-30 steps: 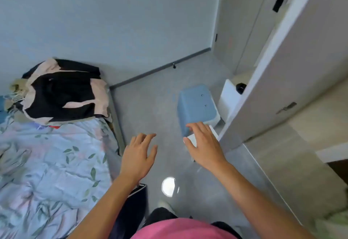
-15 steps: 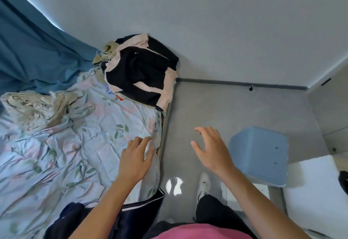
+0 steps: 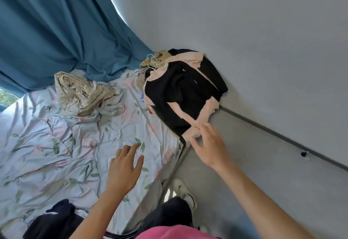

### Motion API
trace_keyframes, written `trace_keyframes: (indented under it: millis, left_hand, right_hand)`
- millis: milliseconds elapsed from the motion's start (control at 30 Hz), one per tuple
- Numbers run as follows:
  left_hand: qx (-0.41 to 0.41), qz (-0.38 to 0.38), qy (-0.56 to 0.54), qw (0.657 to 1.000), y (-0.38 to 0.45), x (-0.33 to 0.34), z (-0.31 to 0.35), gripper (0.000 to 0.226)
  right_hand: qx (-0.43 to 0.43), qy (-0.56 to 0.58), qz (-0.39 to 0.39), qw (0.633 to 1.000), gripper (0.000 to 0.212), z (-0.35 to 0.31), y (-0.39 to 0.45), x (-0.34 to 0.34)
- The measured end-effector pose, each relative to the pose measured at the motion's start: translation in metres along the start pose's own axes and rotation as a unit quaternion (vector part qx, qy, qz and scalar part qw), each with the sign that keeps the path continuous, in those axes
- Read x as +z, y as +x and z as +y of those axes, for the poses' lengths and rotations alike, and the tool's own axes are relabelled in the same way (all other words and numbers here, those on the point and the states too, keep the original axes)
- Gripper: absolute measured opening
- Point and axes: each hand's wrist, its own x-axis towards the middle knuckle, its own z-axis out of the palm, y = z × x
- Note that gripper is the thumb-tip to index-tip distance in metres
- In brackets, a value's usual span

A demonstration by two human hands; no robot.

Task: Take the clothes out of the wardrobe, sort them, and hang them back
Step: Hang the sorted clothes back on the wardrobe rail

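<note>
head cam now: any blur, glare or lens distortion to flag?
Head view: the right hand is motion-smeared at its fingertips, near the black-and-pink garment; the left hand is sharper. Wide-angle warp tilts the dark baseboard. Blown-out daylight edges the teal curtain; a bright patch glares on the grey floor by the white shoe.

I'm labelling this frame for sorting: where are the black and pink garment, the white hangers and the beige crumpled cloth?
black and pink garment (image 3: 180,91), head view, black front panel.
white hangers (image 3: 153,62), head view, wire hooks.
beige crumpled cloth (image 3: 81,93), head view, middle folds.
</note>
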Motion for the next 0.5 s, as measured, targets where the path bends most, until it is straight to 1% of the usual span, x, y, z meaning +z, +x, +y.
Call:
trace_keyframes:
  millis: [67,200,400,500]
  left_hand:
    - [-0.019,0.012,-0.007,1.0,0.032,0.006,-0.003,0.057]
    - [-0.041,0.004,-0.023,0.999,0.113,0.009,0.009,0.061]
    - [-0.041,0.032,-0.033,0.998,0.238,-0.008,0.053,0.053]
    - [-0.052,0.035,-0.033,0.998,0.299,-0.006,0.069,0.053]
  right_hand:
    - [-0.013,-0.01,-0.026,1.0,0.044,0.007,0.045,0.002]
    - [-0.028,-0.058,-0.058,0.996,0.047,0.014,0.132,-0.013]
    - [-0.036,-0.084,-0.067,0.994,0.052,0.029,0.247,-0.035]
    - [-0.069,-0.091,-0.08,0.99,0.051,0.039,0.312,-0.035]
